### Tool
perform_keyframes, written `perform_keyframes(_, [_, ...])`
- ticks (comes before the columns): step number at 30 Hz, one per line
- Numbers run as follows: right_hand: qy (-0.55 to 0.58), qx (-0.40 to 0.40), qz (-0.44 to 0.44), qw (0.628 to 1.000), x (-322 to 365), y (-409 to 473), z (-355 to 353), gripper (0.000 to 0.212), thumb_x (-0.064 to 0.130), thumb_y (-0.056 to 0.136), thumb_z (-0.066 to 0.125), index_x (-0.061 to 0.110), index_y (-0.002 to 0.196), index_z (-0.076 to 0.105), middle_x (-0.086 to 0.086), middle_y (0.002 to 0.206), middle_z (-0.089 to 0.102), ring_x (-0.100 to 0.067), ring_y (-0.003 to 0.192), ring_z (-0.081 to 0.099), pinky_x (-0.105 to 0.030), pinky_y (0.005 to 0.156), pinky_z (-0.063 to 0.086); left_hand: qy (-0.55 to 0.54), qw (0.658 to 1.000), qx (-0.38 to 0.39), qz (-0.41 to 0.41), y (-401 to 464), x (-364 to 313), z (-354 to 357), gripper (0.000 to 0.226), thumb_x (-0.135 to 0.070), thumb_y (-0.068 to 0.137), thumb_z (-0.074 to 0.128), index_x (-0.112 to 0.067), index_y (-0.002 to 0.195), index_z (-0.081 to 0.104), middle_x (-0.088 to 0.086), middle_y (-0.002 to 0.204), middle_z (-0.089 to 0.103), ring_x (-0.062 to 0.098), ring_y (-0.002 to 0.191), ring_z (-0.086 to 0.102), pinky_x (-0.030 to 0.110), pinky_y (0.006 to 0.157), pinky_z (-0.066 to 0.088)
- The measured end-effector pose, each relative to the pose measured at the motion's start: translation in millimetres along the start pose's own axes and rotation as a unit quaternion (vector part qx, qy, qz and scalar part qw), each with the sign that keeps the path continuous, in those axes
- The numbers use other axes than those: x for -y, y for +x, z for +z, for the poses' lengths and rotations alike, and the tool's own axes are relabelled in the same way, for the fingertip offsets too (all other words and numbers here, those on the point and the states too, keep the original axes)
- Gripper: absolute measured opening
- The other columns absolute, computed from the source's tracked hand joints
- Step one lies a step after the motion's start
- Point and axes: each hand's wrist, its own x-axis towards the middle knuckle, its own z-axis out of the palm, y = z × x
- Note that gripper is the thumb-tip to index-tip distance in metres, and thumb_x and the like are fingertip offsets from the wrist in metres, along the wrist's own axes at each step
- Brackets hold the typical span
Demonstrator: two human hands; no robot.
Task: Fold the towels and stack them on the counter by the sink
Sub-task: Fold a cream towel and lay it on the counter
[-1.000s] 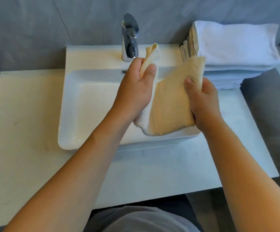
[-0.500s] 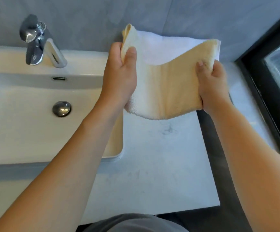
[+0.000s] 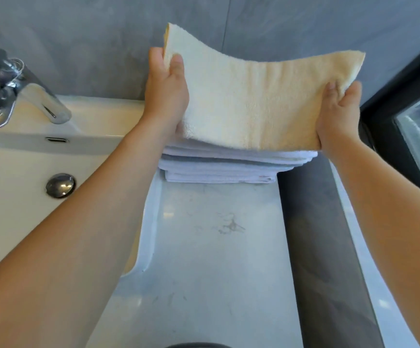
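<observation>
Both hands pinch the cream towel over the stack

Cream towel; white towel stack; chrome faucet.

No text, label, brand, number or sign can be read anywhere in the view.
</observation>
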Motion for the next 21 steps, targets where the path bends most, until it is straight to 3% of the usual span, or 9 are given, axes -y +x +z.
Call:
perform_keyframes(5, [-0.142, 0.053, -0.001, 0.988, -19.0, 32.2, 17.9, 0.035, 0.044, 0.104, 0.026, 0.01, 0.109, 0.035, 0.004, 0.083, 0.048, -0.018, 0.073, 0.046, -0.034, 0.062, 0.031, 0.174, 0.983, -0.001, -0.061, 19.6, 30.6, 5.9, 0.031, -0.031, 0.107, 0.031, -0.012, 0.13, 0.039, 0.003, 0.112, 0.056, 0.026, 0.097, 0.053, 0.027, 0.074, 0.033])
perform_keyframes(9, [-0.222, 0.076, 0.022, 0.972, -31.2, 38.7, 32.7, 0.043, 0.04, 0.105, 0.022, 0.003, 0.123, 0.035, -0.019, 0.114, 0.056, -0.037, 0.104, 0.052, -0.034, 0.073, 0.027, 0.315, 0.946, -0.003, -0.078, 23.3, 44.7, 7.1, 0.036, -0.034, 0.108, 0.025, -0.012, 0.135, 0.034, 0.015, 0.125, 0.058, 0.037, 0.11, 0.055, 0.035, 0.075, 0.031])
perform_keyframes(13, [-0.274, 0.061, 0.039, 0.959, -40.6, 49.4, 36.0, 0.037, 0.038, 0.104, 0.021, 0.006, 0.116, 0.036, -0.022, 0.117, 0.058, -0.04, 0.109, 0.054, -0.038, 0.077, 0.031, 0.349, 0.936, -0.028, -0.038, 35.7, 52.0, 15.6, 0.033, -0.034, 0.107, 0.024, -0.011, 0.125, 0.038, 0.015, 0.114, 0.062, 0.037, 0.097, 0.056, 0.038, 0.071, 0.033])
perform_keyframes(18, [-0.313, 0.066, 0.049, 0.946, -47.2, 46.4, 49.6, 0.031, 0.034, 0.104, 0.024, 0.007, 0.114, 0.035, -0.022, 0.119, 0.058, -0.04, 0.111, 0.054, -0.04, 0.08, 0.034, 0.422, 0.906, -0.033, -0.032, 38.3, 69.2, 18.5, 0.036, -0.033, 0.107, 0.025, -0.01, 0.132, 0.036, 0.02, 0.119, 0.062, 0.042, 0.108, 0.057, 0.041, 0.074, 0.033])
perform_keyframes(21, [-0.275, 0.033, 0.064, 0.959, -53.9, 48.0, 50.4, 0.035, 0.04, 0.099, 0.031, 0.01, 0.117, 0.037, -0.018, 0.129, 0.048, -0.037, 0.119, 0.046, -0.043, 0.093, 0.035, 0.416, 0.908, -0.044, -0.034, 41.4, 71.2, 21.3, 0.036, -0.036, 0.105, 0.029, -0.009, 0.128, 0.037, 0.019, 0.12, 0.06, 0.042, 0.108, 0.056, 0.042, 0.074, 0.034])
